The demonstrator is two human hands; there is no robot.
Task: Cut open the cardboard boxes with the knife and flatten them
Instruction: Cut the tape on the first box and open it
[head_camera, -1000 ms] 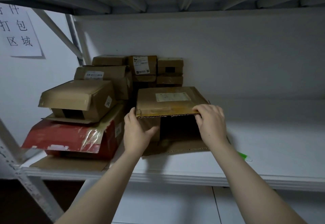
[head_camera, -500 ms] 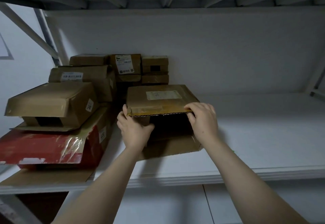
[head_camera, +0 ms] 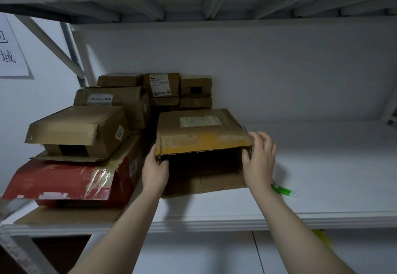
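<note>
Matt brown cardboard on the open box (head_camera: 202, 127), its cut rim showing rough corrugation, the band of yellow tape (head_camera: 204, 143) slightly shiny. At the left edge of the shelf (head_camera: 322, 166), the red box (head_camera: 53, 181) wears crinkled glossy film (head_camera: 98, 177). The shelf board looks smooth, white, painted.

White shelf (head_camera: 322, 177) bearing cardboard
At centre the open box (head_camera: 202, 131); flat sheet (head_camera: 64, 215) at 8 o'clock, green knife (head_camera: 283, 190) at 4 o'clock

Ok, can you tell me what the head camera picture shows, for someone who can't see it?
A left hand and a right hand grip the front corners of an open-ended cardboard box on a white shelf. A pile of other boxes sits just left of it.
</note>
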